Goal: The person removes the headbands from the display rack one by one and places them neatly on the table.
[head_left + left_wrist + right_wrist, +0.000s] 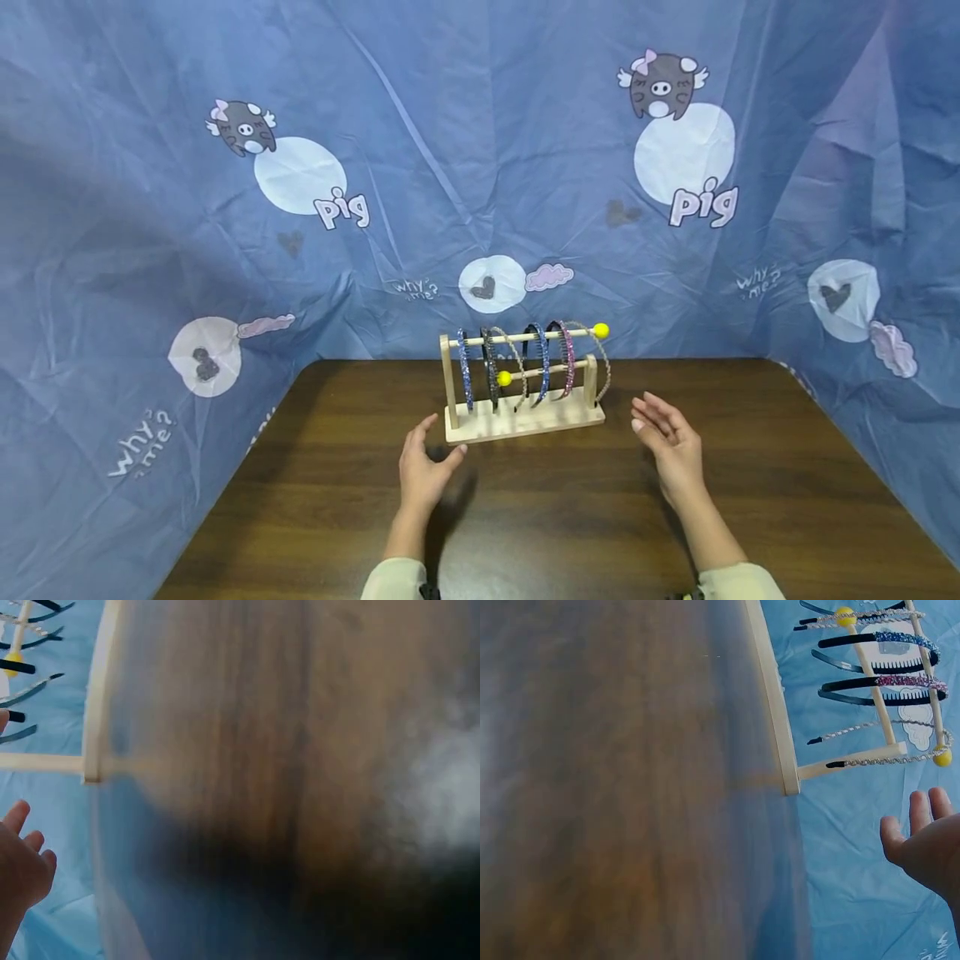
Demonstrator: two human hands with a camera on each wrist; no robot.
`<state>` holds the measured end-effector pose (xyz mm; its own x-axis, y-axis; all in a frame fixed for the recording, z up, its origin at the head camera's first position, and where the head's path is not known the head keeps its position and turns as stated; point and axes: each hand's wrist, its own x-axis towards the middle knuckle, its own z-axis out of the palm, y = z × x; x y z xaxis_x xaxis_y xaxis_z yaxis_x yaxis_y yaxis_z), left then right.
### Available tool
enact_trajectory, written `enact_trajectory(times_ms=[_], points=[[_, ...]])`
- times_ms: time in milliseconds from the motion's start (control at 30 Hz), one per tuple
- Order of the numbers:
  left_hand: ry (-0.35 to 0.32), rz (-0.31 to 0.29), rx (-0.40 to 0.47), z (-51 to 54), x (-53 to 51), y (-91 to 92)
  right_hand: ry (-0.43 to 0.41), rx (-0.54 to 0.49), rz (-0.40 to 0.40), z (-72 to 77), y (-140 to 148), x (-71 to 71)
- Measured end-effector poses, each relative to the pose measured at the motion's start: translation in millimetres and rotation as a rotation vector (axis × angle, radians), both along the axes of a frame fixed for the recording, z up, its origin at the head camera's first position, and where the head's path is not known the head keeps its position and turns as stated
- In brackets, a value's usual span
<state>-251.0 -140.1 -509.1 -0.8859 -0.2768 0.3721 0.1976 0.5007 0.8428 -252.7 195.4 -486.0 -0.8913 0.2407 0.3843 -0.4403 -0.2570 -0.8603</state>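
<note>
A pale wooden rack (525,423) stands on the table, with two rods tipped by yellow balls. Several headbands hang on it. Among them are a glittery blue headband (465,377) at the left post, a pink headband (567,367), and a braided beige headband (606,379) near the upper rod's yellow ball (601,331). My left hand (422,475) is just off the rack's front left corner, thumb and fingers spread, holding nothing. To the right of the rack, apart from it, my right hand (677,454) has relaxed fingers and holds nothing.
The brown wooden table (570,508) stretches out in front of the rack and to both sides. Blue printed cloth (480,167) hangs behind and along the left and right sides. Both wrist views show blurred tabletop beside the rack's base.
</note>
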Motion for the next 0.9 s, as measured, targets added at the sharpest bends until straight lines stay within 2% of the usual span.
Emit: enact_trajectory(times_ms=[300, 633, 767, 900], points=[[-0.067, -0.015, -0.05, -11.3, -16.7, 7.7, -0.025, -0.092, 0.05, -0.4, -5.3, -18.3], [-0.087, 0.001, -0.094, -22.4, -33.7, 7.4, -0.166, -0.153, 0.057, 2.3, -10.3, -34.4], [-0.104, 0.019, -0.104, -25.2, -36.8, 9.5, -0.213, -0.158, 0.057, 4.3, -8.8, -40.6], [-0.116, 0.044, -0.128, -27.0, -38.6, 11.5, -0.218, -0.149, 0.064, 5.8, -8.3, -45.8]])
